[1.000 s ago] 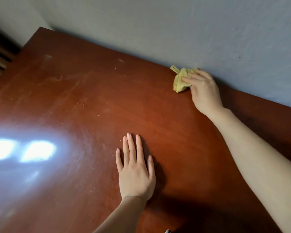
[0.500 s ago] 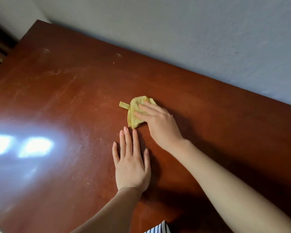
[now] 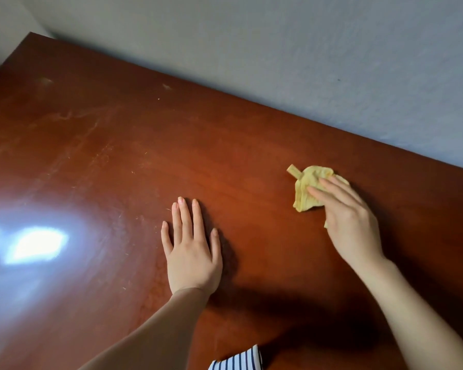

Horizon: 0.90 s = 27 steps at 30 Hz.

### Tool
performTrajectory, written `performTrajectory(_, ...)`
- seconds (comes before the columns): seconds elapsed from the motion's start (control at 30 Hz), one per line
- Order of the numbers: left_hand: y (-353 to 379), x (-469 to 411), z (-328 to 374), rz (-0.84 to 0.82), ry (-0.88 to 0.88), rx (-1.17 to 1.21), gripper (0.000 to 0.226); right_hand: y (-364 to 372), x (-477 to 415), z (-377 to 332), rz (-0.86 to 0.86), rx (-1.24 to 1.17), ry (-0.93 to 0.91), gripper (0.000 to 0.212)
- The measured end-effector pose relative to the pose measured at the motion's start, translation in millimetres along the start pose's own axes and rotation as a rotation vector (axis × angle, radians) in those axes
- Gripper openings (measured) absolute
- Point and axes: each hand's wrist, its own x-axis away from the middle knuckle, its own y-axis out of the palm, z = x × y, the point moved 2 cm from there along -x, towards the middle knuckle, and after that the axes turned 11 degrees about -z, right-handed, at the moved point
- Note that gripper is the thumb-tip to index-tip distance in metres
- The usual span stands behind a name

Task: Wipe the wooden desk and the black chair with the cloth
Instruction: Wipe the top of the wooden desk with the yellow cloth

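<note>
Head: two hands (image 3: 191,252) (image 3: 350,222), one cloth (image 3: 309,176), one desk (image 3: 118,142).

The left hand (image 3: 191,252) lies flat; the right hand (image 3: 350,222) reaches farther, fingers extended.

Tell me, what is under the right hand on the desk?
A crumpled yellow cloth lies under the right hand, pressed onto the wooden desk. How far it reaches beneath the palm is hidden.

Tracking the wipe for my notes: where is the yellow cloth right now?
Head view: the yellow cloth lies on the wooden desk, right of centre, pressed under the right hand; the left hand lies flat to its left.
</note>
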Motion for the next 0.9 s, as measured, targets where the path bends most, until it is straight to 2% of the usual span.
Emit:
performTrajectory(0.2,0,1,1,0.005,0.006,-0.001,0.059,-3,-62,24,0.120,0.018,0.182,0.036)
performTrajectory(0.4,-1,0,2,0.010,0.008,-0.002,0.060,10,-121,6,0.193,-0.049,0.278,0.034)
performTrajectory(0.6,-2,-1,1,0.015,0.001,-0.012,0.059,34,-128,-59,0.108,-0.110,0.092,0.026)
performTrajectory(0.73,-2,-2,0,0.016,-0.006,-0.017,0.059,48,-95,-95,-0.002,-0.139,-0.033,0.029)
performTrajectory(0.9,-2,-4,0,0.012,-0.010,-0.021,0.061,49,-40,-104,-0.070,-0.051,-0.171,0.028)
